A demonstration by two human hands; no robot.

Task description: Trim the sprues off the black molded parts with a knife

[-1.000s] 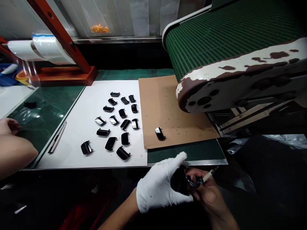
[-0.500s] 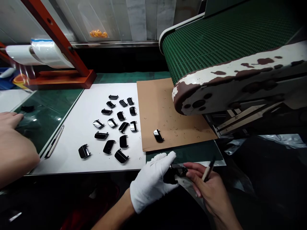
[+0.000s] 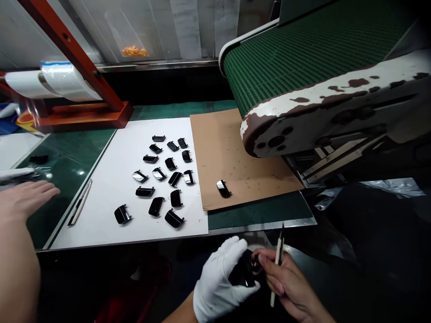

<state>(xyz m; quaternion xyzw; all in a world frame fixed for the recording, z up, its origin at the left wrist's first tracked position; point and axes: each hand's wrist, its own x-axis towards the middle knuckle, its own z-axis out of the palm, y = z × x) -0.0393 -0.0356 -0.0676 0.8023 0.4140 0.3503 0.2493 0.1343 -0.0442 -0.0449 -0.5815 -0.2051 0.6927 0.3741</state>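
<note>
In a white glove, my left hand (image 3: 218,280) grips a glossy black plastic part (image 3: 248,268) below the table's front edge. My right hand (image 3: 289,280) is bare, with thumb and forefinger pinched at the right side of that part, where a small dark loop shows. Held in the same hand is a slim pale-handled tool (image 3: 278,255) with a dark pointed tip, standing upright; its exact kind is unclear. Several similar black parts (image 3: 156,207) lie spread on the white sheet (image 3: 101,197). One more black part (image 3: 223,188) rests on the brown cardboard (image 3: 215,152).
From the left, another person's bare hand (image 3: 28,197) reaches over the green mat. A pen-like tool (image 3: 81,202) lies at the sheet's left edge. Above the cardboard juts a green conveyor belt (image 3: 303,58). Plastic film rolls (image 3: 67,80) hang on an orange stand (image 3: 111,114).
Both my hands, still holding the part, have moved lower in view. The pale tool has swung more upright. The other person's hand has shifted, and a pale blurred object now shows beside it.
</note>
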